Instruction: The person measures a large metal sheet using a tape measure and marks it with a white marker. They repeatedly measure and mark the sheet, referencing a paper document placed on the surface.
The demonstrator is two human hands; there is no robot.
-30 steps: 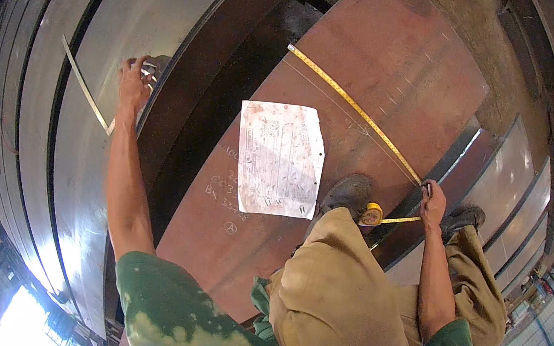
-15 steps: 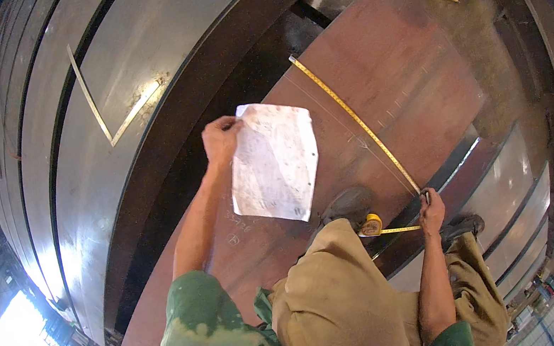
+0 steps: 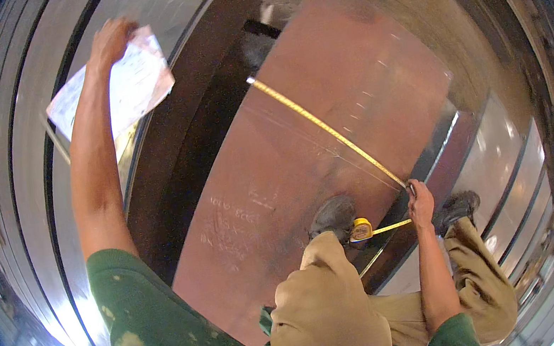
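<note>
Head view: the left hand (image 3: 114, 40), somewhat blurred, is grasping a paper sheet (image 3: 138, 79) by its far edge; the sheet is extending nearward from the fingers, partly behind the forearm, over the grey metal plate (image 3: 116, 4) on the left. The right hand (image 3: 422, 201) is clenching the yellow tape blade (image 3: 328, 131) by the right edge of the red-brown plate (image 3: 345, 55). From this grip, one length is running far and left across the plate; another is running left to the tape case (image 3: 361, 230), which is sitting beside a dark boot (image 3: 332, 216).
</note>
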